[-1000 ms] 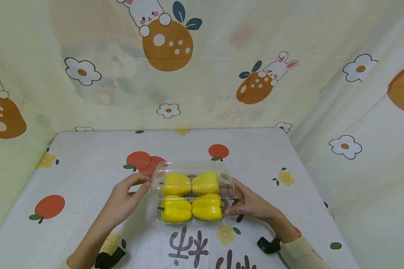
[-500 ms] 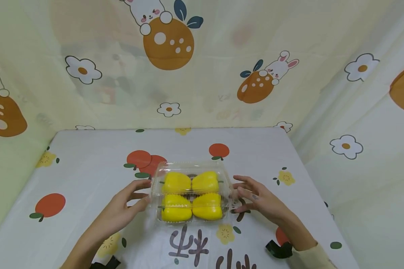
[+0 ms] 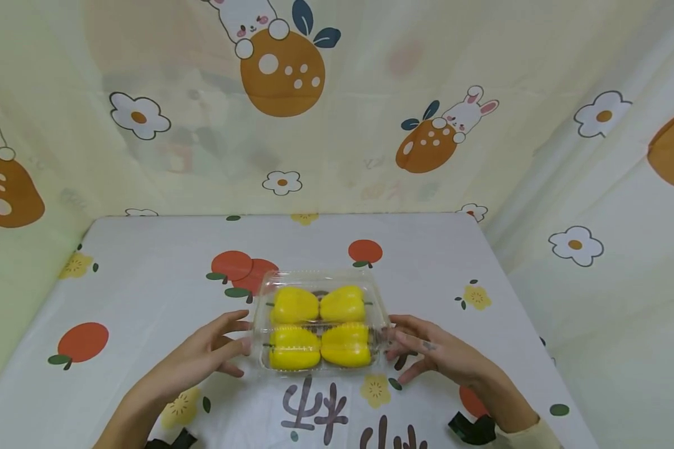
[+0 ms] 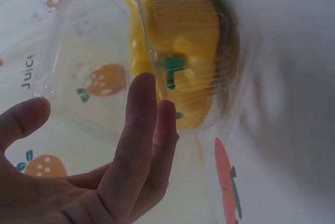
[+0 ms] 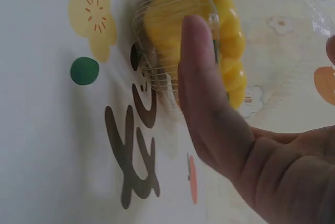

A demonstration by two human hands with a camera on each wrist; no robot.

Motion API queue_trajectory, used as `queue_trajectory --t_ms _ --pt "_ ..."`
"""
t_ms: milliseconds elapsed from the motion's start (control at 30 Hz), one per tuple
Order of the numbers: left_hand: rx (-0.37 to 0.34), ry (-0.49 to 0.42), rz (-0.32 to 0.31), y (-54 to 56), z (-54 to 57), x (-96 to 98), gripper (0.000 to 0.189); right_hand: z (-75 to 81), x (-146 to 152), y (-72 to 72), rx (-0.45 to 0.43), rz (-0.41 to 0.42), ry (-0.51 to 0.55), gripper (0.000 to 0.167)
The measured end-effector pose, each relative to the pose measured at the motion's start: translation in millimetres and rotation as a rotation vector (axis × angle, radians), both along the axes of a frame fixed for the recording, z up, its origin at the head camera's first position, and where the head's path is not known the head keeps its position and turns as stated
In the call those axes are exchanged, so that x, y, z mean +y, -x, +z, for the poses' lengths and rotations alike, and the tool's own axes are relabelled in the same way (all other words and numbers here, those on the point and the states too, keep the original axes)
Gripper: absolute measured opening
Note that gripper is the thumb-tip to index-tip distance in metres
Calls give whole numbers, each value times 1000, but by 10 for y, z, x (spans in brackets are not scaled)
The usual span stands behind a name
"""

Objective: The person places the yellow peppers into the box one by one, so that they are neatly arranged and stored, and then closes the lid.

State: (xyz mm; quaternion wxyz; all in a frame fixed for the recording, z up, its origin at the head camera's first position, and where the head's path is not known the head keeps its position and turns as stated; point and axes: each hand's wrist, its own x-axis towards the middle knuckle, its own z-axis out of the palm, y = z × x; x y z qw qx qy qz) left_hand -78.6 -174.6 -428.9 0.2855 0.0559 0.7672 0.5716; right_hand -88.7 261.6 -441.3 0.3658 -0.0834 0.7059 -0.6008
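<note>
A clear plastic clamshell box [image 3: 321, 275] holds several yellow bell peppers [image 3: 294, 304] with green stems, lying in two rows. In both wrist views a clear panel of its lid [image 4: 86, 30] stands out at an angle from the ribbed tray. My left hand [image 3: 202, 352] is at the box's left side, its fingers spread and lightly bent, the fingertips close to the wall. At the right side is my right hand [image 3: 444, 355], with loose fingers near the wall and the thumb apart from the others. Whether either hand touches the plastic, I cannot tell.
The box rests on a table with a printed white cloth [image 3: 163, 268]. A patterned curtain [image 3: 337, 143] rises behind the table and on both sides. Black straps [image 3: 473, 429] show near each wrist.
The right hand has drawn back from the box's right side, then come close to it again, lower down. The left hand has slid toward the front. Lid edges over the peppers have shifted.
</note>
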Motion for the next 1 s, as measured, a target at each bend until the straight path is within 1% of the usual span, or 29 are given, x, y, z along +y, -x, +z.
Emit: queue_trajectory --t_ms 100,200,300,400,500,633,733,833,867,933,1000 --pt "-38 -10 -24 21 -50 -26 78 -36 -4 11 -21 11 24 74" --pt "-86 -26 -46 49 -105 -46 79 -83 -15 25 -19 22 39 73" --pt "-122 -39 -68 69 -159 -62 80 -127 -22 38 1 35 53 77" --pt "-141 -48 -100 87 -217 -75 77 -165 -30 43 13 38 58 83" --pt "-152 -53 -139 109 -284 -71 67 -199 -44 40 0 41 59 86" --pt "-155 -55 -182 125 -392 -58 44 -261 -65 32 -36 55 77 87" --pt "-162 -87 -212 113 -447 -60 33 -288 -72 30 -51 73 73 71" --pt "-175 -120 -243 103 -468 -60 36 -297 -82 30 -40 99 35 47" --pt "-180 -127 -252 103 -473 -59 38 -300 -85 29 -37 107 22 41" --pt "-190 -134 -268 109 -487 -61 42 -308 -91 27 -28 121 3 39" --pt "-201 -144 -279 114 -503 -67 44 -320 -96 29 -22 131 -4 41"
